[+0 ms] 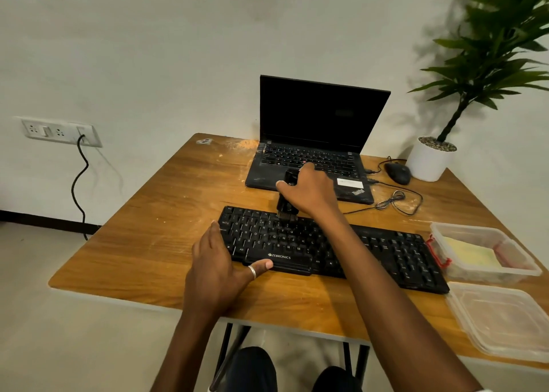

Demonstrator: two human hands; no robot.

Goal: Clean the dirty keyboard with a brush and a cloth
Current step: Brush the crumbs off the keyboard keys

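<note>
Marked "ZEBRONICS" in white on the black keyboard [386,252] front edge below the space bar, "ThinkPad" on the laptop [353,194] palm-rest corner; white sticker [346,182] print illegible.

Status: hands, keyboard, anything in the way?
Right hand grips brush, bristles on keyboard, upper rows. Left hand steadies its left end, thumb on front edge. Keys unobstructed; tub beside right end.

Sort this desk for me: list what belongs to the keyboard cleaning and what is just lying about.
In the job: black Zebronics keyboard; black brush with brown bristles, gripped by the right hand; left hand resting on the keyboard's left end.

Lying about: open black laptop; black mouse; green plant in white pot; clear plastic tub, contents unclear; clear plastic lid.
</note>
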